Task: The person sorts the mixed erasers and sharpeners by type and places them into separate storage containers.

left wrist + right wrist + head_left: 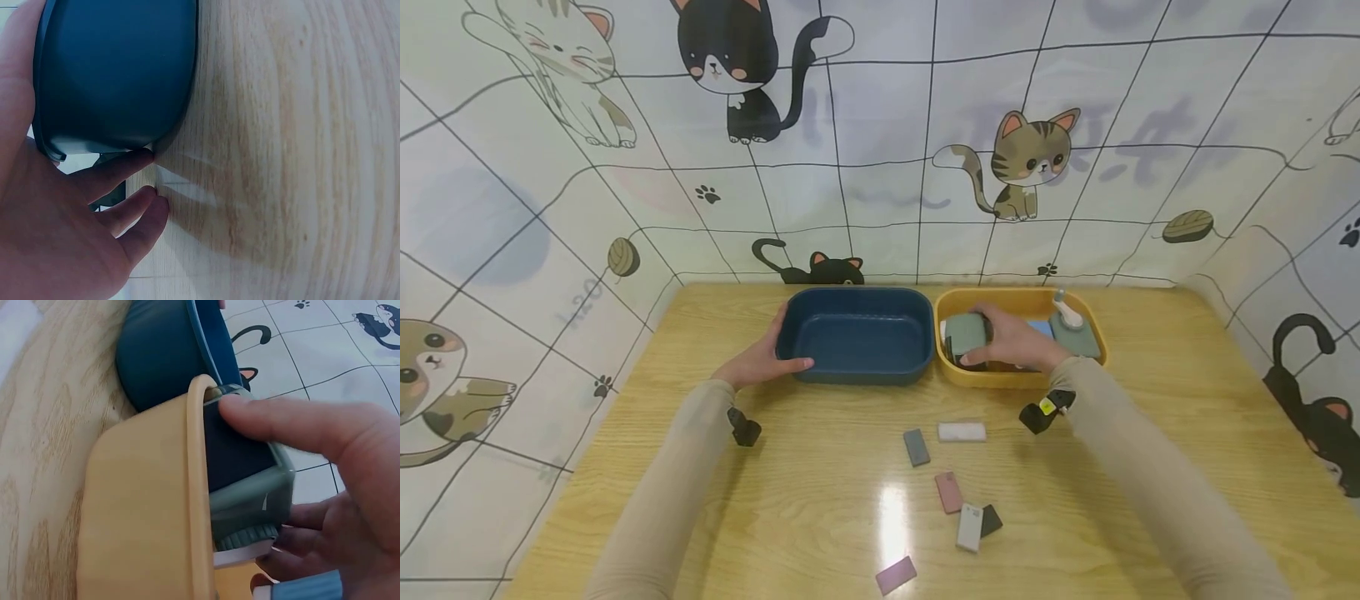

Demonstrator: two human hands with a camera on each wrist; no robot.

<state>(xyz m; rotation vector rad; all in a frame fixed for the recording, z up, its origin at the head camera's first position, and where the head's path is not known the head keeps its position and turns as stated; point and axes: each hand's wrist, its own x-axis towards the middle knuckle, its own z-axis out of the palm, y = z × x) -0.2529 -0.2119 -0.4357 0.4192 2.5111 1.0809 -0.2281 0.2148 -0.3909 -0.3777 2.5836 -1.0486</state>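
Observation:
My left hand [763, 358] grips the left end of a dark blue tub [857, 333] on the wooden table. In the left wrist view the thumb lies along its rim and the fingers [119, 172] press its side near the base, where the tub [112, 75] meets the table. My right hand [1011, 342] reaches into the yellow tub [1000, 379] beside it and holds a grey-green box [966, 333]. Seen from the right wrist, the thumb [300, 425] lies on the box's [244, 462] dark face and the fingers curl under it, against the yellow wall [144, 506].
Several small blocks lie on the table in front: grey [916, 447], white [962, 432], pink [948, 492], pale grey [969, 527], another pink [896, 575]. A grey-green piece with a white knob [1067, 321] sits in the yellow tub. Cat-print walls enclose the table.

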